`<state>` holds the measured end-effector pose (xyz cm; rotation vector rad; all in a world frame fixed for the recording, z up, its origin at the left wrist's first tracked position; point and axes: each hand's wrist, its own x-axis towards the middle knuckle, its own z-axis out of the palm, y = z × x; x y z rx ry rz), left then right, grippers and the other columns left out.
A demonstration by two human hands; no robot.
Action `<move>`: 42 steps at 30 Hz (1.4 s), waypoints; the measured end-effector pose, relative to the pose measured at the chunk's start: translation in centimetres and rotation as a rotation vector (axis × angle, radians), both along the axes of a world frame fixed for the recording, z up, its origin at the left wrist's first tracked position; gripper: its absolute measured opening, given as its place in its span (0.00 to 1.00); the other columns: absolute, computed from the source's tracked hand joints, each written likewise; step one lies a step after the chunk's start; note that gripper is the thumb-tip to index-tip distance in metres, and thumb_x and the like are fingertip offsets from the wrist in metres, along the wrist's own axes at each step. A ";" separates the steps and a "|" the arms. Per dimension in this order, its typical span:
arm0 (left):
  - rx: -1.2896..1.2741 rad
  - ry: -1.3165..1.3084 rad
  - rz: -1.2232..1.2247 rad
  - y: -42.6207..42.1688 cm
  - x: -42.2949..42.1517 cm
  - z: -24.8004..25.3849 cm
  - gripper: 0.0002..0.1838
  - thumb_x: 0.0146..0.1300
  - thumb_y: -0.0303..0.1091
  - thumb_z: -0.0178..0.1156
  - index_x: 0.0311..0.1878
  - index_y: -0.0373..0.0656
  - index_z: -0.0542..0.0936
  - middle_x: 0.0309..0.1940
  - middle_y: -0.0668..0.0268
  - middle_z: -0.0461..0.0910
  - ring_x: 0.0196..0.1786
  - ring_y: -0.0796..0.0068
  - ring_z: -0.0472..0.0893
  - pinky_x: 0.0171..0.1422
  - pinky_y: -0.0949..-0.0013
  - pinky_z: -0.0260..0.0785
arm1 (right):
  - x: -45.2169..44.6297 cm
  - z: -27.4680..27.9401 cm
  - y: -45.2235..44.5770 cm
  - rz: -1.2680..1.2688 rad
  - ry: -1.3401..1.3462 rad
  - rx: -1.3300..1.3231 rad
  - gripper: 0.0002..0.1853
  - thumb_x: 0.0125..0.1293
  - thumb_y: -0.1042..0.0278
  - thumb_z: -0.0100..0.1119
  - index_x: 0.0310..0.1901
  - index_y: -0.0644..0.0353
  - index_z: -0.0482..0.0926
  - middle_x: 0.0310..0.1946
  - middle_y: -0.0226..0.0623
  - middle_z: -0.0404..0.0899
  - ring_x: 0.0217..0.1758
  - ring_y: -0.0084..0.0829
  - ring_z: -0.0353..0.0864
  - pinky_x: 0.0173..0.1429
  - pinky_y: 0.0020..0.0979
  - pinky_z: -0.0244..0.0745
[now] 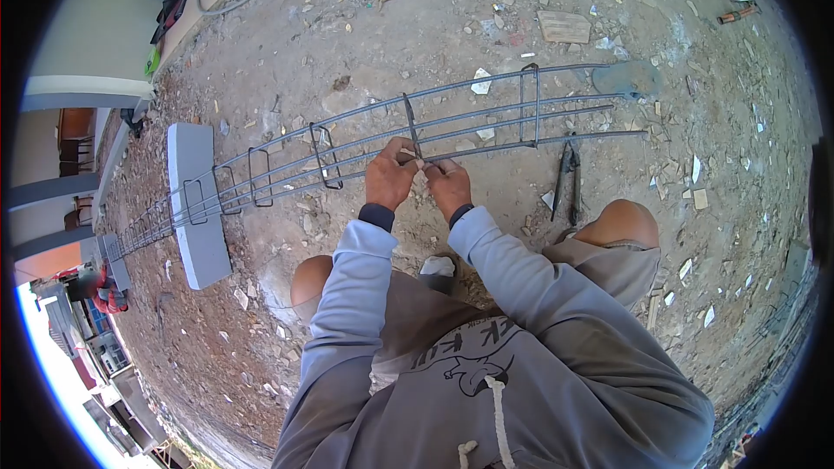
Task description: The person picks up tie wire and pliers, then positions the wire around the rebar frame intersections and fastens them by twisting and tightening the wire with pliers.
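Steel bar frame (365,111), one: long grey ribbed bars, set roughly parallel, with dark squarish rings across them, crowded towards the far end and widely spaced near me. Location: before my knees, above littered ground (287,330), laid across a pale grey block (201,252).

Dark ring (411,122), one: thicker-looking than its neighbours, slanting across the bars. My left hand (390,175) and right hand (449,184) meet at its lower end, beside the nearest bar, fingers drawn together and pinched on it.

Pliers (566,178), dark, one pair: on the ground, right of my right hand.

Obscured: the ring's foot, behind my fingers; any smaller piece between the fingertips, impossible to tell; one bar tip, under a blurred patch; the frame's far end, too small to make out.
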<state>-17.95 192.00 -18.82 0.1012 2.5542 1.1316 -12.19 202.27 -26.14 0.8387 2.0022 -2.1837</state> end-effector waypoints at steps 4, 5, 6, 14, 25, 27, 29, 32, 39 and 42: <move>0.011 -0.078 0.023 0.4 -0.2 1.0 0.12 0.53 0.33 0.64 0.41 0.40 0.79 0.30 0.59 0.84 0.33 0.72 0.82 0.39 0.70 0.71 | 1.4 1.5 -1.3 -0.065 0.293 0.574 0.10 0.60 0.65 0.58 0.33 0.63 0.80 0.24 0.47 0.77 0.29 0.46 0.78 0.35 0.40 0.73; 0.028 -0.071 0.037 0.5 -0.1 1.2 0.11 0.54 0.33 0.63 0.40 0.39 0.79 0.29 0.59 0.83 0.33 0.72 0.82 0.39 0.70 0.71 | 1.4 1.6 -1.1 -0.031 0.282 0.596 0.10 0.60 0.64 0.58 0.33 0.63 0.80 0.25 0.48 0.77 0.29 0.48 0.78 0.35 0.41 0.73; 0.044 -0.064 0.053 0.7 -0.1 1.4 0.11 0.55 0.34 0.63 0.39 0.39 0.79 0.29 0.59 0.83 0.33 0.72 0.81 0.39 0.71 0.71 | 1.2 1.7 -0.7 0.003 0.272 0.618 0.10 0.60 0.64 0.58 0.33 0.63 0.80 0.25 0.49 0.77 0.30 0.50 0.78 0.35 0.42 0.73; -0.074 0.147 0.066 1.2 0.2 1.7 0.13 0.54 0.41 0.63 0.32 0.39 0.82 0.28 0.57 0.82 0.33 0.59 0.81 0.39 0.64 0.71 | 0.3 4.0 0.3 0.243 0.204 0.847 0.08 0.58 0.67 0.56 0.27 0.62 0.78 0.25 0.48 0.79 0.27 0.49 0.80 0.32 0.46 0.75; 0.312 0.127 0.510 1.7 5.2 -1.5 0.09 0.59 0.31 0.61 0.33 0.33 0.83 0.25 0.66 0.81 0.30 0.81 0.74 0.36 0.76 0.66 | -0.3 4.7 0.3 0.304 0.100 0.834 0.10 0.55 0.63 0.57 0.29 0.62 0.78 0.28 0.48 0.80 0.32 0.47 0.83 0.37 0.43 0.78; 0.508 -0.018 0.619 1.7 6.0 -1.9 0.08 0.61 0.28 0.59 0.37 0.32 0.82 0.33 0.64 0.83 0.37 0.78 0.79 0.42 0.77 0.70 | -0.2 4.6 0.3 0.325 0.093 0.823 0.11 0.55 0.62 0.57 0.29 0.62 0.78 0.28 0.49 0.80 0.32 0.47 0.83 0.37 0.43 0.78; 0.728 -0.094 0.748 2.1 6.3 -2.8 0.09 0.61 0.28 0.60 0.40 0.32 0.81 0.36 0.63 0.83 0.38 0.77 0.79 0.44 0.77 0.70 | -0.2 4.6 0.3 0.351 0.075 0.814 0.11 0.55 0.61 0.58 0.29 0.62 0.78 0.29 0.49 0.81 0.33 0.47 0.83 0.38 0.43 0.78; 0.859 -0.249 0.860 2.1 6.6 -3.6 0.12 0.64 0.32 0.57 0.46 0.37 0.79 0.42 0.63 0.81 0.44 0.73 0.79 0.49 0.74 0.70 | -0.6 4.9 0.4 0.392 0.026 0.807 0.12 0.55 0.60 0.59 0.30 0.63 0.79 0.30 0.49 0.81 0.35 0.48 0.82 0.41 0.43 0.78; 1.449 -0.658 0.835 0.4 6.6 -10.4 0.16 0.69 0.34 0.50 0.53 0.35 0.74 0.50 0.61 0.78 0.52 0.68 0.77 0.58 0.68 0.69 | -0.7 5.9 0.3 0.445 -0.055 0.806 0.14 0.56 0.59 0.58 0.30 0.63 0.81 0.32 0.51 0.81 0.39 0.48 0.81 0.44 0.44 0.77; 1.495 -0.651 0.789 1.3 6.3 -9.1 0.17 0.71 0.36 0.46 0.55 0.36 0.73 0.52 0.61 0.77 0.54 0.68 0.76 0.60 0.67 0.68 | -1.5 5.9 0.3 0.446 -0.066 0.806 0.14 0.57 0.59 0.57 0.30 0.63 0.81 0.32 0.50 0.81 0.40 0.48 0.81 0.45 0.44 0.77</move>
